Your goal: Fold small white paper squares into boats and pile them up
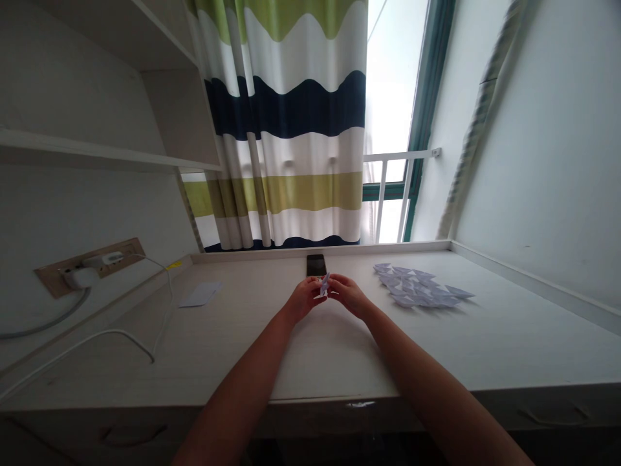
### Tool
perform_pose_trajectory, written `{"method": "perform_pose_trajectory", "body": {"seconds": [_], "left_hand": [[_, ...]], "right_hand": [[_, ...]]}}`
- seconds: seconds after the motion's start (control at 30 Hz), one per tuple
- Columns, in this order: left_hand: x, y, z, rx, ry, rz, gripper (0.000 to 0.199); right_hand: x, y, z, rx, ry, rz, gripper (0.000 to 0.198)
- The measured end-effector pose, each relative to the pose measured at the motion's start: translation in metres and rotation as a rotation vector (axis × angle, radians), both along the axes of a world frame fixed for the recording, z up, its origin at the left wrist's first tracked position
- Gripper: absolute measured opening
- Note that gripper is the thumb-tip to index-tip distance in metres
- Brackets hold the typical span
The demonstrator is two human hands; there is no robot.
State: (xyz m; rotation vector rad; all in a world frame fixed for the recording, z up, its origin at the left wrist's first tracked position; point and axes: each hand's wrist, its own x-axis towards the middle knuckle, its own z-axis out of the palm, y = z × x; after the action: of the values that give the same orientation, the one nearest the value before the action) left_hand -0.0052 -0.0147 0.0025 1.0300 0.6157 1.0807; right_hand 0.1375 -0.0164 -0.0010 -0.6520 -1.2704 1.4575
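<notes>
Above the middle of the white desk, a small folded paper piece (pixel 325 285) is held between my two hands. My left hand (pixel 306 298) pinches it from the left side. From the right, the fingers of my right hand (pixel 348 294) are closed on it too. Its exact folded shape is too small to make out. Just behind my hands lies a dark phone (pixel 316 265), partly covered by them. To the right rests a pile of folded white paper pieces (pixel 417 287), pointed in shape. Flat paper sheets (pixel 200 294) lie on the left.
The white desk (pixel 334 362) has a raised rim at the back and right. A white cable (pixel 167 304) runs from the wall socket (pixel 92 264) across the desk's left side. A shelf (pixel 107 152) juts out at upper left. A striped curtain (pixel 301 155) hangs behind.
</notes>
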Motion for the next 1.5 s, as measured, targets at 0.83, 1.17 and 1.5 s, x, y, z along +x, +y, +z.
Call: {"method": "perform_pose_trajectory", "body": {"seconds": [0.83, 1.17, 1.5], "left_hand": [[0.0012, 0.0019, -0.0018, -0.034, 0.003, 0.087, 0.021], [0.0021, 0.0005, -0.0006, -0.087, 0.041, 0.090, 0.021], [0.0007, 0.0054, -0.0066, -0.050, 0.028, 0.058, 0.021]], "right_hand": [[0.0012, 0.0009, 0.0003, 0.003, -0.033, -0.038, 0.027], [0.0003, 0.0014, 0.0003, -0.001, -0.034, -0.079, 0.023], [0.0024, 0.0053, -0.0041, 0.000, -0.091, -0.059, 0.026]]}}
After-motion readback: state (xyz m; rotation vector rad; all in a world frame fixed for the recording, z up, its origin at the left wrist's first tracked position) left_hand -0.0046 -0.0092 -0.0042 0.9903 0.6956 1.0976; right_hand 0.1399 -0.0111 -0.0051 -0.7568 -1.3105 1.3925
